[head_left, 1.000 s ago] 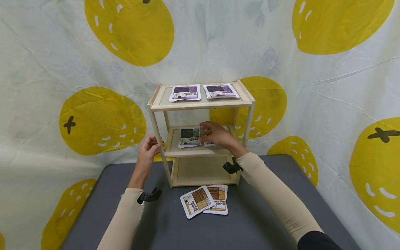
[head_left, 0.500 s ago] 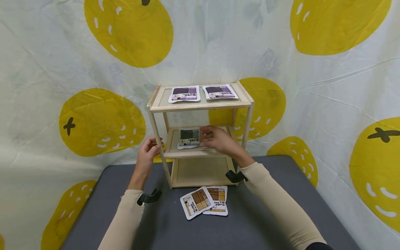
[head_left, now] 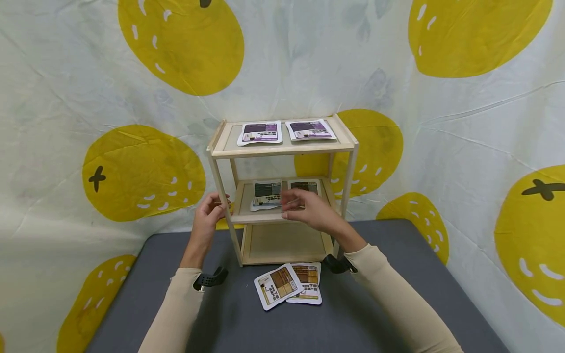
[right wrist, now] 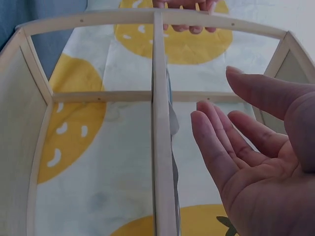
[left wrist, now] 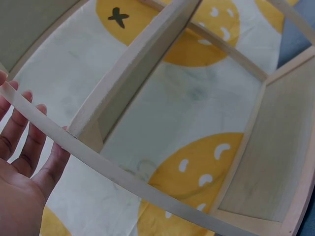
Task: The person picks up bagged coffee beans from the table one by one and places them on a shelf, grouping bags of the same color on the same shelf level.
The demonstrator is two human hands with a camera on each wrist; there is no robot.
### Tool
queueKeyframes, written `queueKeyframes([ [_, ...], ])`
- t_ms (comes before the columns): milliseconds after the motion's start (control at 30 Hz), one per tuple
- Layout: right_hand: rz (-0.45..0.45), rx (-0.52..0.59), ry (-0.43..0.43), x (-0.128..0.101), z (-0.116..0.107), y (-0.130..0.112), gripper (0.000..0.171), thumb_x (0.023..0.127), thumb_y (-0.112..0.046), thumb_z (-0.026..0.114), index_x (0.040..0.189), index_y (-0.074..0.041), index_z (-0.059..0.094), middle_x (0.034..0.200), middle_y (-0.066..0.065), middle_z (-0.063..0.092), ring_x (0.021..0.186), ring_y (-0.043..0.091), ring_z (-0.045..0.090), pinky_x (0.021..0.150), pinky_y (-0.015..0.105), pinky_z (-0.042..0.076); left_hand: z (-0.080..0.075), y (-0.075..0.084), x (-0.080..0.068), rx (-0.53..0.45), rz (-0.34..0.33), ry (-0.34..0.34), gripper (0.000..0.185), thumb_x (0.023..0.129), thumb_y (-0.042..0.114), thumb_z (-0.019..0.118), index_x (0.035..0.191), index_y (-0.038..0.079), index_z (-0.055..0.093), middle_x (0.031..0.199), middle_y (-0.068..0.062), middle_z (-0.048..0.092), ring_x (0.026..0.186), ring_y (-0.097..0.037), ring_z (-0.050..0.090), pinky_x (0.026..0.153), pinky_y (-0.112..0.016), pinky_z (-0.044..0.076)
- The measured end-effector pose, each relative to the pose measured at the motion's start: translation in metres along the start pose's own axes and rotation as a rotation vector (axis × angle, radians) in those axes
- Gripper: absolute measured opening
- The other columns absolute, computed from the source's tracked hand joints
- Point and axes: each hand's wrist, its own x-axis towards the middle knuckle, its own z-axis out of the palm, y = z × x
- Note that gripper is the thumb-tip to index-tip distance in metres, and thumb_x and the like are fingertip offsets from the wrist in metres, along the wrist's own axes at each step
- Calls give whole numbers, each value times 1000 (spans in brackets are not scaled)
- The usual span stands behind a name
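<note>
A three-tier wooden shelf point(head_left: 257, 217) stands on the dark table. My left hand point(head_left: 208, 212) holds its left front post point(left wrist: 106, 169), fingers round behind the wood. In front of the middle tier, my right hand point(head_left: 312, 212) hovers with fingers spread and nothing between them; the right wrist view shows the same bare palm point(right wrist: 268, 187). Two dark green-and-white packets lie on that tier: the left packet point(head_left: 267, 192) shows almost whole, while the right packet point(head_left: 305, 186) is partly hidden by my right hand.
On the top tier lie two purple-and-white packets point(head_left: 261, 133). Two brown-and-white packets point(head_left: 277, 285) overlap on the table point(head_left: 247, 328) before the shelf. A fabric backdrop point(head_left: 273, 63) with yellow fruit prints hangs close behind.
My right hand has drawn back from the middle tier toward me, coming off the right green packet, more of which now shows. My left hand stays at the post.
</note>
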Motion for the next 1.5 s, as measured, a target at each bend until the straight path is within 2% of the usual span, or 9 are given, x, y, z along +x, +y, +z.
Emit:
queueKeyframes([
  [200,-38,30,-37,-10,7,1,54,95,-8,71,143,5,50,133,24,61,118,32,65,95,38,56,0,0,0,3,-9,2,29,102,5,52,126,-11,51,115,-28,55,103,-34,61,84,-27,56],
  [533,-49,11,-98,-25,16,7,50,96,-10,70,142,0,54,125,12,67,113,26,67,94,35,56,-1,1,0,-21,-7,-5,27,102,4,53,125,-11,52,113,-25,58,101,-29,64,84,-27,57],
  [667,-73,29,-127,-33,18,11,45,97,-9,69,139,0,56,124,14,68,112,27,68,94,32,55,0,2,-1,-20,-7,-2,27,102,5,53,125,-10,51,114,-25,58,102,-30,63,84,-28,56],
  [767,-65,26,-140,-38,20,17,42,97,-10,69,137,-4,58,124,11,68,111,25,68,93,31,56,0,3,-1,-15,-4,-1,27,102,6,53,124,-9,51,113,-23,58,103,-31,63,84,-28,56],
  [967,-50,22,-147,-47,25,32,42,96,-12,70,136,-3,59,123,11,70,111,24,68,93,35,56,0,2,-2,-7,0,5,25,102,6,52,122,-8,52,108,-13,62,104,-35,60,84,-27,56],
  [1200,-7,83,-153,-56,32,57,44,96,-13,70,136,0,59,122,13,69,110,26,68,90,28,56,-1,0,-2,0,-4,9,26,102,6,52,123,-10,51,113,-24,58,104,-34,61,85,-27,56],
  [1333,27,124,-162,-61,36,69,45,96,-13,69,137,2,57,123,14,68,111,27,67,90,27,56,0,0,-2,4,-5,3,30,103,7,52,125,-12,49,112,-19,60,105,-36,61,85,-27,56],
  [1433,58,150,-160,-65,38,77,45,97,-12,69,137,3,56,122,15,68,110,25,67,89,27,56,0,1,-1,6,-3,1,26,102,7,52,123,-9,50,109,-12,62,103,-32,62,84,-27,56],
  [1500,65,163,-158,-68,40,82,45,97,-11,68,137,5,55,122,17,68,108,25,68,89,27,56,1,1,-1,8,-3,0,23,102,7,52,122,-6,52,109,-12,61,101,-26,63,84,-27,56],
])
